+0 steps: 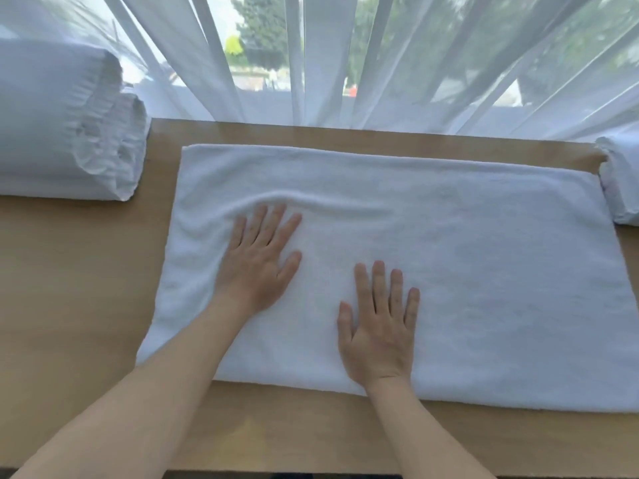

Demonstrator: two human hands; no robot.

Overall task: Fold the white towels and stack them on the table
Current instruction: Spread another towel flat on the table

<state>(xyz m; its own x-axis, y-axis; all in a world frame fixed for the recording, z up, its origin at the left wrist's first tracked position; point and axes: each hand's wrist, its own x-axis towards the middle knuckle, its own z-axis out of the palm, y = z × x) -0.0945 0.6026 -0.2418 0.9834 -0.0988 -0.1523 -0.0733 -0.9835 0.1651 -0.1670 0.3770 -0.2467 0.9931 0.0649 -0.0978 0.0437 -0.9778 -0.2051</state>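
Note:
A white towel (466, 257) lies flat across the middle of the wooden table (69, 288), folded into a wide rectangle. My left hand (259, 261) presses palm-down on its left part with straight fingers, and a small ripple of cloth sits just beyond the fingertips. My right hand (378, 326) lies flat on the towel near its front edge, fingers straight and slightly spread. A stack of folded white towels (65, 133) stands at the back left of the table. More white towel cloth (619, 181) shows at the right edge.
Sheer white curtains (328, 63) hang along the table's far edge in front of a window with trees outside. Bare wood shows to the left of the towel and along the front edge (311, 444).

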